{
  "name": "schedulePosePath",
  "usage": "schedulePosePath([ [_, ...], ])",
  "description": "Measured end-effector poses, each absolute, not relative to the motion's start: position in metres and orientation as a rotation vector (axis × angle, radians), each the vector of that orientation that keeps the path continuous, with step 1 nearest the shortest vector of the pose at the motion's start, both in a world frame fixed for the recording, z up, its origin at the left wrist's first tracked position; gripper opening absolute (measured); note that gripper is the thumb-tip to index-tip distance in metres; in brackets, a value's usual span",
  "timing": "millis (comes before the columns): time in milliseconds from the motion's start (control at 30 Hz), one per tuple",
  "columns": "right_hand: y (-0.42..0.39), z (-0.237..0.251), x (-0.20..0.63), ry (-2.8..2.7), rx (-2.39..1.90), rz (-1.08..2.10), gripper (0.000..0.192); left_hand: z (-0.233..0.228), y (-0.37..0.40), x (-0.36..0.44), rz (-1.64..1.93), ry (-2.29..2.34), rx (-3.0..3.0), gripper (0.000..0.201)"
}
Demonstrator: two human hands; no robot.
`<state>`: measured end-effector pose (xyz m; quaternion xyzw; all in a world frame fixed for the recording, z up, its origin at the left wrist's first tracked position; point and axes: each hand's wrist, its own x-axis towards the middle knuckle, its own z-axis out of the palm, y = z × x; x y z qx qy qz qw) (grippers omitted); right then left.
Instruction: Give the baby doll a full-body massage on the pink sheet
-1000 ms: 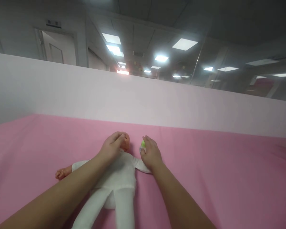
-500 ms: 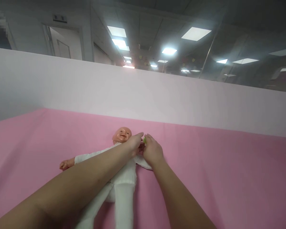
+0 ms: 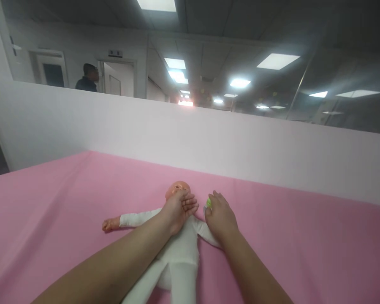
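A baby doll [image 3: 184,249] with a hard plastic head and a white cloth body lies on its back, arms spread. Above its chest and chin is my left hand [image 3: 177,210], palm turned up, fingers loosely bent and nothing visible in them; it covers the lower part of the doll's head. To its right, over the doll's arm, my right hand [image 3: 224,216] is closed on a small bright green object [image 3: 209,203] with a greyish or clear part below. My fingers hide most of that object, so its kind does not show.
The doll lies on a pink sheet [image 3: 278,236]. Behind it rises a white partition [image 3: 209,141] with a glass pane [image 3: 202,55] on top. Beyond the glass stand a person in dark clothing [image 3: 87,80] and a doorway [image 3: 118,78].
My hands have moved apart, the right one keeping the green object. My left palm has turned up. The view has shifted left and up, and a person now shows behind the glass.
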<state>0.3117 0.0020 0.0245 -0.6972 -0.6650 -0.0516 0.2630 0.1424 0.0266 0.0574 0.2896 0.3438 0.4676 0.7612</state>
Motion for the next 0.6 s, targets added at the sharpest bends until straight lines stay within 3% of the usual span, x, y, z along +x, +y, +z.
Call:
schedulePosePath([
  [133,-0.015,0.039,0.278,-1.883,-1.627,-0.13,0.051,0.056,0.026,0.136,1.048,0.667,0.566,0.028],
  [267,-0.035,0.045,0.235,-2.163,-1.354,-0.101,0.067,0.063,0.024,0.133,0.975,0.531,0.409,0.036],
  [367,-0.043,0.044,0.219,-2.227,-1.319,-0.113,0.079,0.071,0.028,0.124,0.935,0.439,0.335,0.04],
  [600,-0.059,0.044,0.207,-2.25,-1.313,-0.012,0.083,0.079,0.051,0.098,1.054,0.457,0.341,0.05],
])
